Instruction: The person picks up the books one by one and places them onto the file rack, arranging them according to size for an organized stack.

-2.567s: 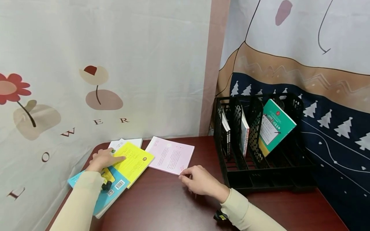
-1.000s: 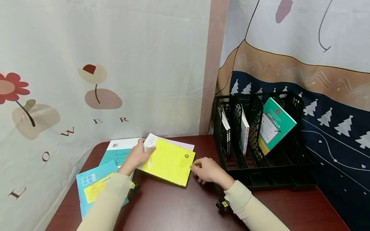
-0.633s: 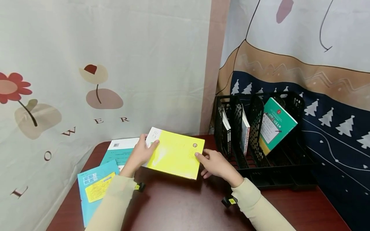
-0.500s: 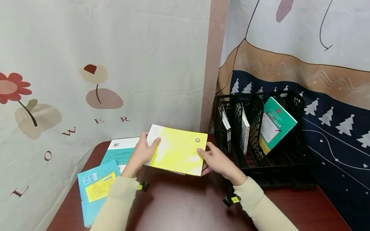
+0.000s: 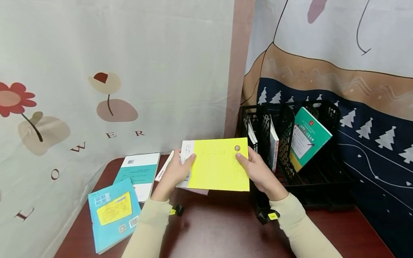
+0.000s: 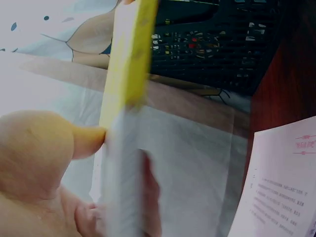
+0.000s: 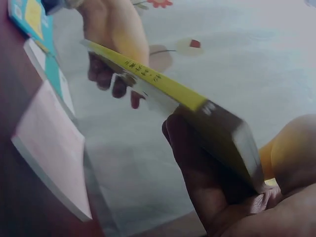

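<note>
A yellow book [image 5: 214,166] with a white strip along its left side is held up over the table by both hands. My left hand [image 5: 175,172] grips its left edge, thumb on the cover and fingers behind. At the right edge my right hand [image 5: 262,172] holds it the same way, its thumb near a small round emblem. In the right wrist view the yellow spine [image 7: 158,79] faces the camera, with fingers of both hands under the book. A pink book [image 7: 52,143] lies on the table below, mostly hidden in the head view.
Left on the table [image 5: 206,229] lie a blue book [image 5: 111,229] with a yellow panel and a white-and-teal book [image 5: 138,173]. At right stands a black file rack [image 5: 309,190] with upright dividers, holding a leaning green book [image 5: 309,138] and several others. Printed cloth [image 5: 174,71] hangs behind.
My left hand has brought the yellow book from the left pile to the right and raised it. My right hand has taken hold of its right edge, and the book has turned level.
</note>
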`<state>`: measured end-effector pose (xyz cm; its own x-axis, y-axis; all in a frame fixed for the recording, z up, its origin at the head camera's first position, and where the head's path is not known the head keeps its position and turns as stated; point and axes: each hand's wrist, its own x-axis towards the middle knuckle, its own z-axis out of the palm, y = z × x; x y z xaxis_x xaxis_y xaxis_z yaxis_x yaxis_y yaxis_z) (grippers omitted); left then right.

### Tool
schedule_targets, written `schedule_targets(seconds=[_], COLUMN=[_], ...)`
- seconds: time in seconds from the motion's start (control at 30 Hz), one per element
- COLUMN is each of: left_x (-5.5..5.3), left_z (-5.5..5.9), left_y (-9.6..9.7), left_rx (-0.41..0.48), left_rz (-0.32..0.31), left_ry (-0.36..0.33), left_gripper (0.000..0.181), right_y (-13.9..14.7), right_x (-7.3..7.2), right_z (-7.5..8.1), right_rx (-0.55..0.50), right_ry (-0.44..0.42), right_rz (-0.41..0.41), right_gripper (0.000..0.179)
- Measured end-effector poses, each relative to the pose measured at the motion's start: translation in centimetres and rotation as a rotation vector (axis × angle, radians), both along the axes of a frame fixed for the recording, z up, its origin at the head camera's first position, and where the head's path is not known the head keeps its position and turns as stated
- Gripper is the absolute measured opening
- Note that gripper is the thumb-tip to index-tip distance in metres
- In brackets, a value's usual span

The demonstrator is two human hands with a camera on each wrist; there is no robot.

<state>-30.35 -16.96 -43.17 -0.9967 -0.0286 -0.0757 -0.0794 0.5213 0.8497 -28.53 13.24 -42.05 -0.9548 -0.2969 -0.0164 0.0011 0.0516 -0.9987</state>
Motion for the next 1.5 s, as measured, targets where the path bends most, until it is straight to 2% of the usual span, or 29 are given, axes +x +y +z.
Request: schedule_targets(seconds=[0.13, 0.27, 0.37, 0.43, 0.5, 0.6, 0.7, 0.77, 0.87, 0.97, 1.07, 1.17, 1.23, 1.37, 1.5], left_x=[0.3, 0.7, 1.2, 1.6, 1.9, 2.4, 2.6, 2.7, 2.6, 2.4, 2.2, 1.9, 1.8, 1.7, 1.4], left_z=[0.3, 0.8, 1.5, 2.0, 2.5, 3.1, 3.1, 2.9, 2.6, 2.4, 2.3, 2.1, 2.1, 2.2, 2.1], left_y=[0.0, 0.1, 0.7, 1.3, 2.0, 2.7, 3.1, 3.1, 3.0, 2.7, 2.2, 1.5, 1.2, 0.9, 1.2], left_rx=[-0.033, -0.171, -0.289, -0.326, -0.339, -0.290, -0.237, -0.209, -0.180, -0.164, -0.160, -0.119, -0.058, 0.051, 0.112], left_rz=[-0.054, -0.052, -0.076, -0.134, -0.205, -0.294, -0.388, -0.451, -0.511, -0.492, -0.433, -0.359, -0.311, -0.232, -0.210], left_ry=[0.013, 0.100, 0.220, 0.292, 0.332, 0.296, 0.208, 0.176, 0.195, 0.256, 0.324, 0.355, 0.347, 0.345, 0.354], left_gripper=[0.085, 0.095, 0.085, 0.076, 0.068, 0.057, 0.039, 0.027, 0.015, 0.012, 0.016, 0.024, 0.029, 0.037, 0.040], right_y=[0.9, 1.4, 1.5, 1.6, 1.6, 1.6, 1.7, 1.6, 1.6, 1.5, 1.7, 2.0, 2.0, 1.7, 1.0], right_x=[0.0, 0.2, 0.4, 0.5, 0.7, 1.1, 1.3, 1.4, 1.2, 0.8, 0.5, 0.3, 0.2, 0.3, 0.8], right_z=[0.9, 1.4, 1.6, 1.6, 1.6, 1.7, 1.7, 1.7, 1.6, 1.5, 1.4, 1.4, 1.5, 1.5, 1.5], right_rx=[0.043, 0.098, 0.147, 0.182, 0.221, 0.300, 0.380, 0.410, 0.395, 0.352, 0.319, 0.270, 0.208, 0.098, 0.097], right_ry=[0.037, 0.064, 0.090, 0.116, 0.164, 0.280, 0.389, 0.425, 0.427, 0.384, 0.339, 0.284, 0.236, 0.151, 0.171], right_rz=[-0.019, -0.012, 0.019, 0.055, 0.101, 0.176, 0.221, 0.227, 0.185, 0.110, 0.025, -0.033, -0.033, 0.026, 0.093], right_gripper=[0.044, 0.045, 0.044, 0.044, 0.043, 0.039, 0.034, 0.031, 0.029, 0.033, 0.040, 0.045, 0.049, 0.049, 0.045])
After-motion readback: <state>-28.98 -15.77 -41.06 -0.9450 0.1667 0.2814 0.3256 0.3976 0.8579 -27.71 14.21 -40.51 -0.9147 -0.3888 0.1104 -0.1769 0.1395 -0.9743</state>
